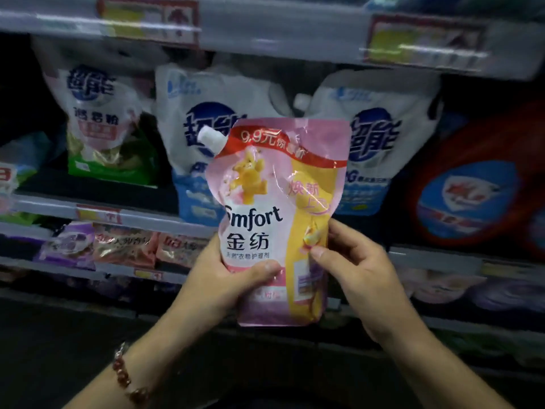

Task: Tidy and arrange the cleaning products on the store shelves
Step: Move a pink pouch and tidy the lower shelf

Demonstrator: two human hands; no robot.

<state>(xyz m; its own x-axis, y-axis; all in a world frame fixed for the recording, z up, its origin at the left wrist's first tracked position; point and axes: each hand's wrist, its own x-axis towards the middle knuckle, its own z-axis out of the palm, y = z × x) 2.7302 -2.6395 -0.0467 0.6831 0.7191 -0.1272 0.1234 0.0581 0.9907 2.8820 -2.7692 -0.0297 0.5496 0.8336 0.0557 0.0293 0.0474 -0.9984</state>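
Both hands hold a pink and yellow Comfort pouch upright in front of the shelves. On the left hand the thumb lies curled across the pouch's lower front with the fingers hidden behind it; a beaded bracelet circles that wrist. On the right hand the thumb presses the yellow side panel and the fingers wrap round the right edge. The pouch's white spout points up and left.

Behind it, on the middle shelf, stand two white and blue detergent bags, with a white, pink and green bag toward the shelf's left end and a red container at its right end, cut off by the frame. Small purple and pink packets lie on the shelf below. Price tags on the upper shelf edge are blurred and unreadable, and the lowest shelves are dark.
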